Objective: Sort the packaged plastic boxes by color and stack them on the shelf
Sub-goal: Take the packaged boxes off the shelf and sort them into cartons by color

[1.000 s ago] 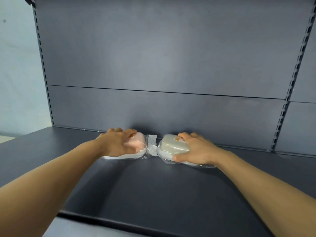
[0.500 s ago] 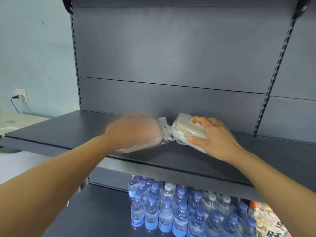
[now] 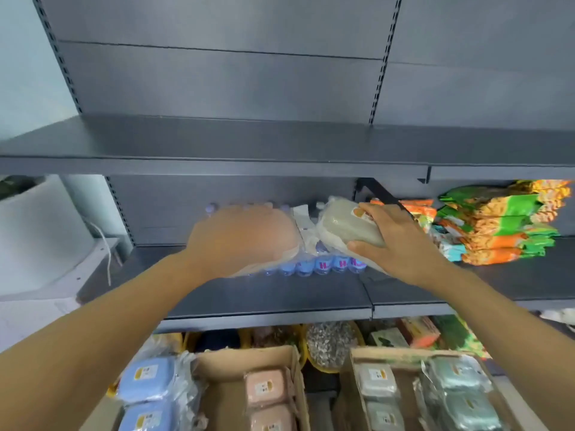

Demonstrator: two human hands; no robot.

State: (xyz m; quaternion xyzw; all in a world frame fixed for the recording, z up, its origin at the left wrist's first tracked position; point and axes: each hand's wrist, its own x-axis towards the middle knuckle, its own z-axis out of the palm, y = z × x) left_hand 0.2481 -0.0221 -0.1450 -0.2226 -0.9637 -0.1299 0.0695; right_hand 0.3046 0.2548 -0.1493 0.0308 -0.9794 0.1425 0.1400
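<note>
My left hand [image 3: 230, 241], blurred by motion, holds a pink packaged box [image 3: 281, 241] in clear wrap, in the air in front of the middle shelf. My right hand [image 3: 401, 244] grips a beige packaged box [image 3: 345, 227] with an orange label, tilted, right beside the pink one. The dark grey top shelf [image 3: 217, 141] above them holds nothing. Below, packaged boxes lie grouped by colour: blue [image 3: 146, 377], pink [image 3: 264, 387], beige [image 3: 376, 384] and pale green [image 3: 457, 381].
A pack of water bottles [image 3: 323, 264] stands on the middle shelf behind my hands. Green and orange snack packs [image 3: 497, 225] are piled on it to the right. Cardboard cartons [image 3: 236, 356] hold the pink and beige boxes. A white object [image 3: 37, 231] stands at left.
Both hands have lifted the pink and beige boxes off the top shelf and brought them down and toward me. The view has tilted down, showing lower shelves and cartons.
</note>
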